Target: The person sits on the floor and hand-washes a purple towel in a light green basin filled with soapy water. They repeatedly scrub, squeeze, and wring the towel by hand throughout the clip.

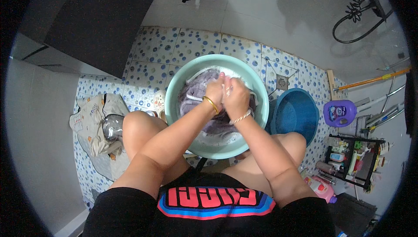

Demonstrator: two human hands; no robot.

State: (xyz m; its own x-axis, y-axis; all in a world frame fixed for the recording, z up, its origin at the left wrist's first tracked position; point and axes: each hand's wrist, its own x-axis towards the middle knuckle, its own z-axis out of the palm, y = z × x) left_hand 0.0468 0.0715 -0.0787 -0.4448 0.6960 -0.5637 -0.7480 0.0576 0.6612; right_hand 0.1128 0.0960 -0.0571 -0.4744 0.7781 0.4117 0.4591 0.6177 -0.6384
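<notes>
A pale green plastic basin (217, 154) stands on the tiled floor before me, between my knees. Purple-grey fabric (199, 86) with white drawcords lies in it, in sudsy water. Over the middle of the basin my left hand (215, 90), with a gold bangle at the wrist, presses against my right hand (235, 95), which has a twisted pale bracelet. Suds coat the fingers of both hands. The fingers are bent and close together; whether fabric is pinched between them is hidden.
A blue tub (295, 116) stands right of the basin, by a floor drain (282, 82). Further right are a purple detergent jug (339, 113), a black rack (351, 160) of bottles and a pink jug (321, 189). Printed cloth (114, 106) and a clog (160, 101) lie left.
</notes>
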